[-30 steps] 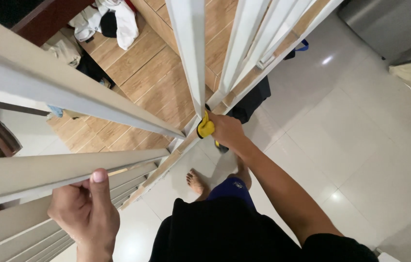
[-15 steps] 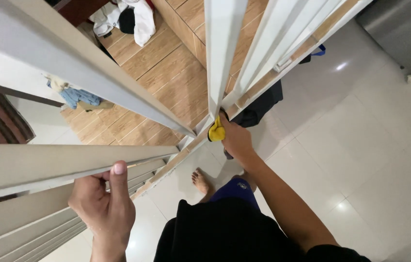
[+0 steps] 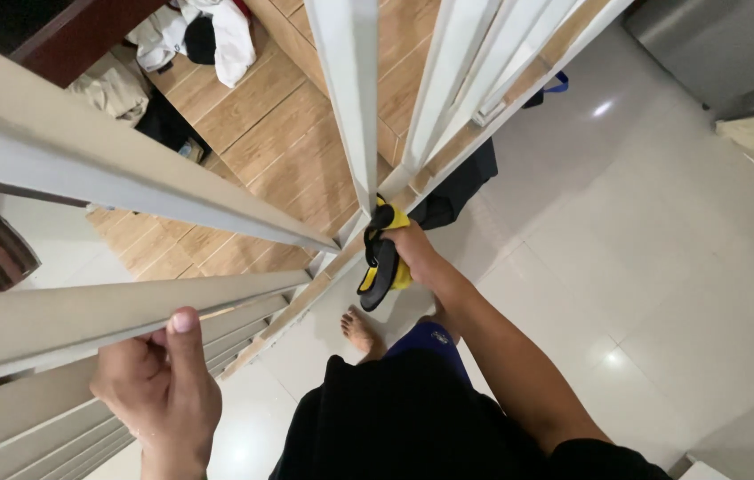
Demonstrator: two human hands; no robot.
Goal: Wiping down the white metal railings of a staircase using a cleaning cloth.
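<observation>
down low, right hand (image 3: 417,253) wrapped tight round a yellow and black hand tool (image 3: 383,258), pressed to the foot of the white slat (image 3: 350,98) just where it meets the bottom rail (image 3: 341,267); gripped by the handle, arm stretched full, presumably to keep the working end flat against the frame. exact kind of tool hard to tell from here, perhaps a window cleaner or a scraper.

nearer the camera, left hand (image 3: 159,391) curled about the edge of the near slat (image 3: 84,324), thumb up along its face, fingers hidden behind; likely steadying the panel, or the body, during the long reach.

bare foot (image 3: 361,331) planted on the pale tiled floor (image 3: 661,231) just beside the rail. beyond the slats, wooden flooring (image 3: 279,116) with a heap of clothes (image 3: 199,36) at the top, well apart from both hands. dark cloth (image 3: 457,182) lying against the rail just past the tool.
</observation>
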